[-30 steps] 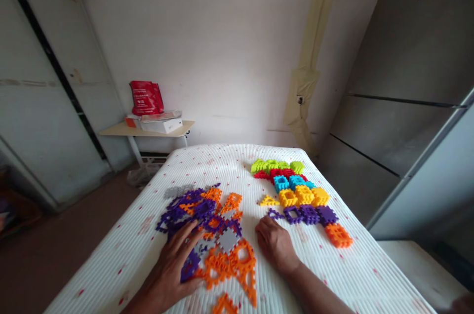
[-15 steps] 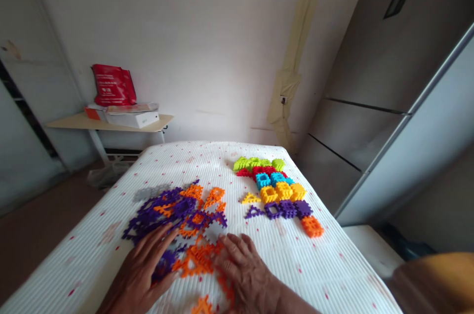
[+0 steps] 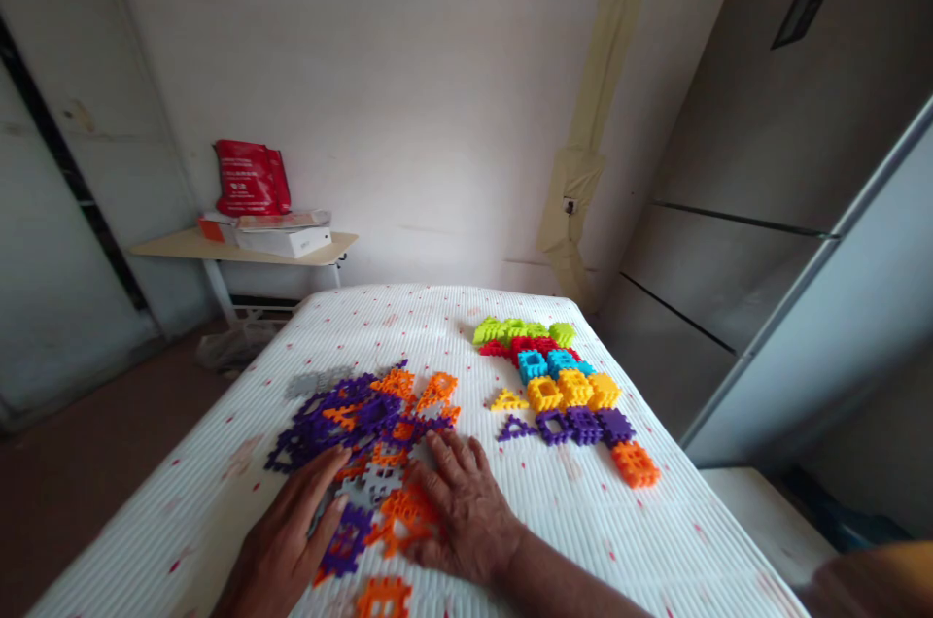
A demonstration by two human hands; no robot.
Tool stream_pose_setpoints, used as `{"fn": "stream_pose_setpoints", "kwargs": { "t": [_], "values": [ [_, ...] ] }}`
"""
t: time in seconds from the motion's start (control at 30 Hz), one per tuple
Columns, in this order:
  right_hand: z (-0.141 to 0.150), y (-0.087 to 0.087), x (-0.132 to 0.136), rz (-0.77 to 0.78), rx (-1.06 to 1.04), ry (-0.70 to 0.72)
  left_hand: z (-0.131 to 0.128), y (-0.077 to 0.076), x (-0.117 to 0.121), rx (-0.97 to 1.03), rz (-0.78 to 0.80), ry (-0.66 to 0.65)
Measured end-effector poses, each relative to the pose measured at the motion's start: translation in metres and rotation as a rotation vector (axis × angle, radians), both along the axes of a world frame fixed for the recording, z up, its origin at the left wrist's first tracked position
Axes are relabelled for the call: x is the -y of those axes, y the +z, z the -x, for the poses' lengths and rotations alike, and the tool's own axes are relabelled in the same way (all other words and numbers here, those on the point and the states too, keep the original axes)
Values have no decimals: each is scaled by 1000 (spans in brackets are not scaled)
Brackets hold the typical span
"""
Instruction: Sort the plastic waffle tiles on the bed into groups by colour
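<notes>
A loose heap of flat interlocking plastic pieces (image 3: 368, 419), purple, orange and grey, lies on the white ribbed bed cover (image 3: 452, 326). My left hand (image 3: 288, 535) rests flat on the heap's near left side, fingers spread. On the near right side my right hand (image 3: 463, 506) lies palm down with its fingers stretched over orange pieces (image 3: 404, 508). Neither hand grips anything that I can see. To the right stands a row of assembled cubes (image 3: 565, 385) in green, red, blue, yellow, purple and orange.
A yellow triangle (image 3: 508, 400) and a purple triangle (image 3: 515, 429) lie beside the cubes. Another orange piece (image 3: 383, 597) sits at the near edge. Behind the bed is a small table (image 3: 240, 249) with a red bag and boxes. A grey fridge (image 3: 773, 181) stands right.
My right hand moved left from beside the purple cubes onto the heap's orange pieces. My left hand stayed on the heap. The camera view shifted slightly.
</notes>
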State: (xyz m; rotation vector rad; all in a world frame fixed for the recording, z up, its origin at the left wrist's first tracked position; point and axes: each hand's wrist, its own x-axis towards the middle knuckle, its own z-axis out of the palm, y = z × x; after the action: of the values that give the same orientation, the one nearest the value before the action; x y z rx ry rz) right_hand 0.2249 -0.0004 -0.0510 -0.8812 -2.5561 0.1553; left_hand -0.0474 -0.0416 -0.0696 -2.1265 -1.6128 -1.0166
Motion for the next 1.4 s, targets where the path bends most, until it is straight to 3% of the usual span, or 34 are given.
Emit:
{"fn": "stream_pose_setpoints", "kwargs": {
  "t": [0.2,0.33,0.63,0.83,0.93,1.13,1.27,1.4],
  "values": [
    [14,8,-10,54,-16,4,-6,14,8,59,12,-18],
    [11,10,-11,66,-168,8,-6,16,10,152,42,-30],
    [-3,-6,-32,243,-720,-276,-1,15,9,255,-49,-19],
    [-1,-2,-32,337,-768,-320,1,23,8,231,-57,13],
    [1,0,-29,355,-741,-309,0,34,-2,149,-2,24],
    [1,2,-27,376,-717,-314,-13,62,-44,-27,338,96],
    [1,6,-26,391,-685,-303,-17,66,-65,-53,396,95],
    [2,5,-25,391,-670,-303,-16,62,-70,-63,435,104]
  ]
}}
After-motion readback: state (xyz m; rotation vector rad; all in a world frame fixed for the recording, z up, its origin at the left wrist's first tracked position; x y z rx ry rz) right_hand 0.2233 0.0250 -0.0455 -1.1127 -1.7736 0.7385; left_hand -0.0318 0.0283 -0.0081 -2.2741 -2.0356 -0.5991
